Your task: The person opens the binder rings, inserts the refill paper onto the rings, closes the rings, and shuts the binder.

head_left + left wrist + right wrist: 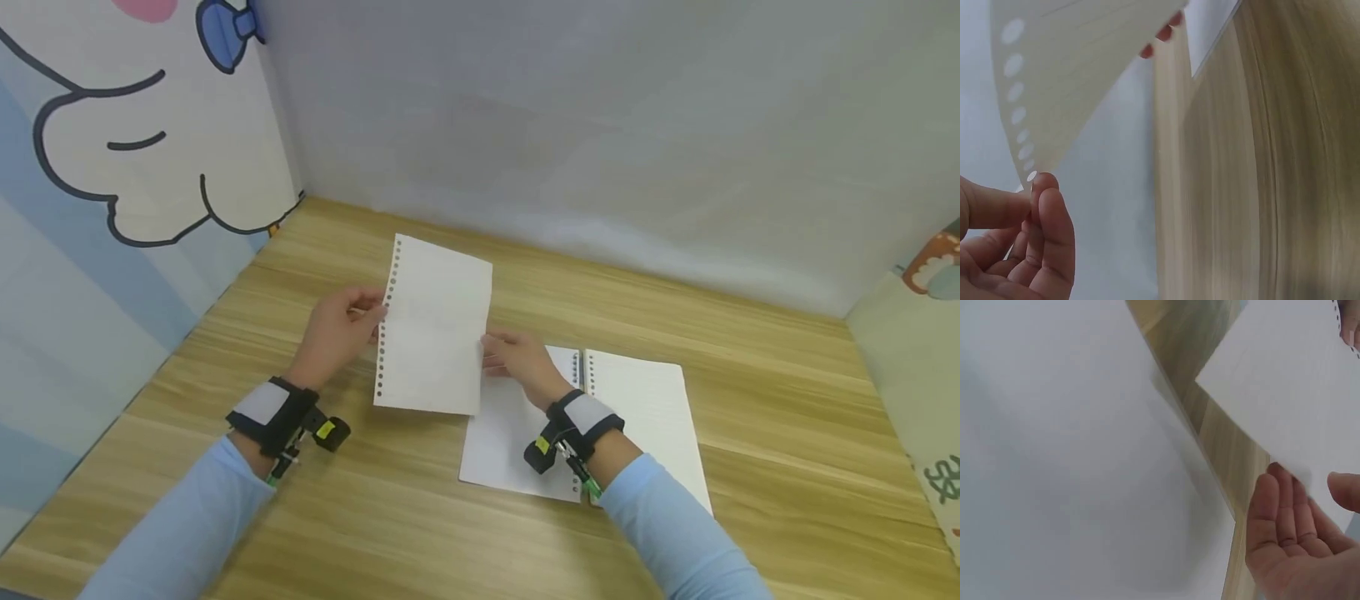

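Observation:
A loose white sheet of paper [435, 329], with a row of punched holes down its left side, is held up above the table. My left hand [341, 329] pinches its holed edge between thumb and fingers. At the opposite edge is my right hand [523, 362], its thumb [1344, 490] on the near face and its fingers [1285, 512] curved behind the edge. In the left wrist view, a few right fingertips [1163, 32] show past the sheet's border. An open spiral notebook [645, 417] lies on the table beneath the right forearm, its left page partly covered by the sheet and hand.
The wood-grain table [795, 417] extends around the notebook. A pale grey wall covering [600, 142] rises behind it, and a cartoon-printed panel [150, 167] stands at the left. Another printed panel [915, 375] borders the right side. Both wrists wear strapped cameras.

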A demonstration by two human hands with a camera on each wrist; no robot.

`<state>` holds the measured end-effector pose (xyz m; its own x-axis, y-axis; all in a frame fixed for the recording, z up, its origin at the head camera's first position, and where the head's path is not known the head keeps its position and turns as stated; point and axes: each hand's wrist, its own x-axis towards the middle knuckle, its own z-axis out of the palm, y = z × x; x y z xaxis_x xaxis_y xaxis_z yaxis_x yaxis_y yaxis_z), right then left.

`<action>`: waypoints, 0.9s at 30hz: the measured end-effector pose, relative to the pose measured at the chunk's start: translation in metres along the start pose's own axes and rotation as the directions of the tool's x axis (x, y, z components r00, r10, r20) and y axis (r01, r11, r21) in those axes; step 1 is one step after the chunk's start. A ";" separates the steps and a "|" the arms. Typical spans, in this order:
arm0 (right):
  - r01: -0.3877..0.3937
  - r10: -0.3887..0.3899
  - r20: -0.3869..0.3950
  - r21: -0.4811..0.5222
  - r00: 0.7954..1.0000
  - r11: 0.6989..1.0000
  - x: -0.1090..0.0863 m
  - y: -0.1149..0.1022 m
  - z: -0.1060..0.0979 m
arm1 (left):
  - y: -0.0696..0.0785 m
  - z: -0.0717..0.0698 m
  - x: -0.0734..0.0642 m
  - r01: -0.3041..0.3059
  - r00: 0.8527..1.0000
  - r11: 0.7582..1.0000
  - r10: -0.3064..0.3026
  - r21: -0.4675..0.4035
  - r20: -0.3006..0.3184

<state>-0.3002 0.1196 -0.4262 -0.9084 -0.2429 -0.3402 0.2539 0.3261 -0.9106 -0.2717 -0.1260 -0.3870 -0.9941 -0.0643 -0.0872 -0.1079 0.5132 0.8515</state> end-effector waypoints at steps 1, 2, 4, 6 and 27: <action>-0.003 0.003 -0.014 0.019 1.000 1.000 -0.001 0.000 -0.003 | 0.000 0.001 0.000 0.003 1.000 1.000 -0.003 -0.004 0.007; -0.004 0.005 -0.029 0.031 1.000 1.000 -0.002 0.001 -0.006 | -0.001 0.001 0.001 0.002 1.000 1.000 -0.002 -0.009 0.014; 0.005 -0.003 -0.054 0.045 0.999 0.999 -0.004 0.002 -0.013 | -0.003 0.003 0.002 -0.005 1.000 1.000 0.005 -0.018 0.027; 0.017 -0.014 -0.072 0.049 0.997 0.999 -0.007 0.003 -0.019 | -0.004 0.006 0.004 -0.014 0.999 0.999 0.016 -0.030 0.045; -0.010 0.005 -0.215 -0.023 0.977 1.000 -0.047 0.022 -0.077 | 0.010 0.069 0.008 -0.027 0.980 0.992 0.050 -0.120 0.192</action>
<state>-0.2776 0.2083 -0.4125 -0.9574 -0.0392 -0.2862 0.2552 0.3495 -0.9015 -0.2813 -0.0618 -0.4147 -0.9816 0.1272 -0.1425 -0.0791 0.4087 0.9092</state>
